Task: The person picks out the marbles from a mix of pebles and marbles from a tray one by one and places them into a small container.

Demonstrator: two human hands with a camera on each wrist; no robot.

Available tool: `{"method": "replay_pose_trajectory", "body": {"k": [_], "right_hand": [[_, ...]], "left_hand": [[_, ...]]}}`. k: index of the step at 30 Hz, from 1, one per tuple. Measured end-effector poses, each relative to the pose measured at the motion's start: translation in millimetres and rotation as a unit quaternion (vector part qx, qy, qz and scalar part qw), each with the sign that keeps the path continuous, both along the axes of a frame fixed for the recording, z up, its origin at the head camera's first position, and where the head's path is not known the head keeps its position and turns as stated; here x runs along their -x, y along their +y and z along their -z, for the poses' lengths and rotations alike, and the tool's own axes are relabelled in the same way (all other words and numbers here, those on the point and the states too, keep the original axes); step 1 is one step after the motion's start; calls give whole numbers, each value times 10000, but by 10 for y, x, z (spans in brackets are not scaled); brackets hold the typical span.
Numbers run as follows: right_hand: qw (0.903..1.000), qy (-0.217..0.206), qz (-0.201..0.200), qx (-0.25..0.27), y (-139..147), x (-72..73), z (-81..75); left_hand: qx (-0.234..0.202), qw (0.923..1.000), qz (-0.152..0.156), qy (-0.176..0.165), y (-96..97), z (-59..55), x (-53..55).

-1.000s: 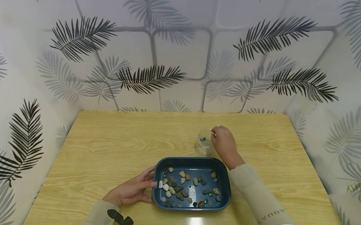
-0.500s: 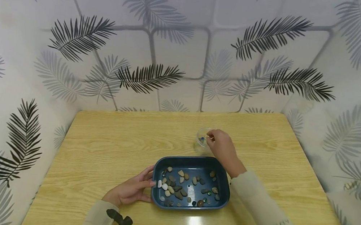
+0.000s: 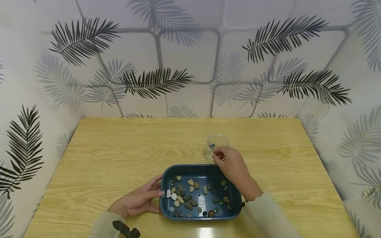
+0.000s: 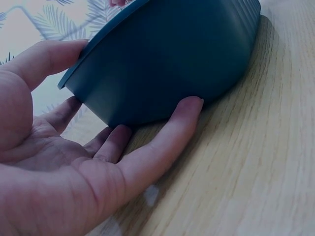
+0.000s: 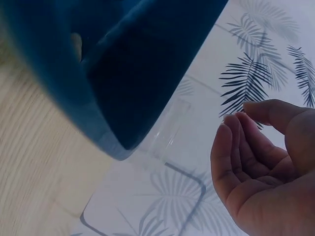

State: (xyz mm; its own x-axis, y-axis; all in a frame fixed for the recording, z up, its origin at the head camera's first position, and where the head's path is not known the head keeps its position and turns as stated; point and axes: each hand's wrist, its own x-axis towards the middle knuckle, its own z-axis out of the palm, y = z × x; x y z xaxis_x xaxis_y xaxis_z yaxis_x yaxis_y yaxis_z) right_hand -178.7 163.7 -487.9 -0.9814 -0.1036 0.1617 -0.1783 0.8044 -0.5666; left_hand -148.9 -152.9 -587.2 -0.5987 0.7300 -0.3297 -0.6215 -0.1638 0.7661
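A dark blue plastic basin [image 3: 201, 220] with several pebbles and glass pieces in it sits on the table. My left hand [image 3: 139, 200] holds its left end. In the left wrist view the thumb [image 4: 54, 59] lies at the rim and the fingers are spread along the lower wall. My right hand [image 3: 234, 169] is over the basin's back right rim, beside a clear plastic jar [image 3: 224, 139]. In the right wrist view the right thumb and fingertips are loosely curled close together, with nothing visible between them. The jar holds a few small pieces, one of them blue.
Pale stones [image 3: 174, 196], dark stones [image 3: 188, 205] and a brown one [image 3: 211, 213] lie spread over the basin's floor. The wooden table [image 3: 122, 147] meets a leaf-patterned backdrop [image 3: 183, 49] at its back and sides. A black strap [image 3: 126, 231] is on the left sleeve.
My right hand has moved from over the jar toward me, to the basin's back rim, and the jar's mouth shows more. The left hand stays at the basin's end.
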Motion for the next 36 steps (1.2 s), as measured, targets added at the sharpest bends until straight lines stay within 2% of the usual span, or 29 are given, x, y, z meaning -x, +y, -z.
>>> {"method": "replay_pose_trajectory", "body": {"k": [9,16,21,31,36], "right_hand": [[9988,-237,-359,248,-96,-169,-17],[9951,-565,-404,706,-215,-371,18],[9918,-702,-565,904,-307,-464,63],[9849,-1256,-933,737,-458,-481,283],[9816,-1376,-1196,569,-557,-453,393]], "left_hand": [[-2,10000,21,-90,12,3,16],[-216,9997,72,-21,22,27,12],[-99,9999,-20,19,19,37,12],[-129,9999,54,18,11,29,17],[-79,9998,163,26,15,-44,6]]}}
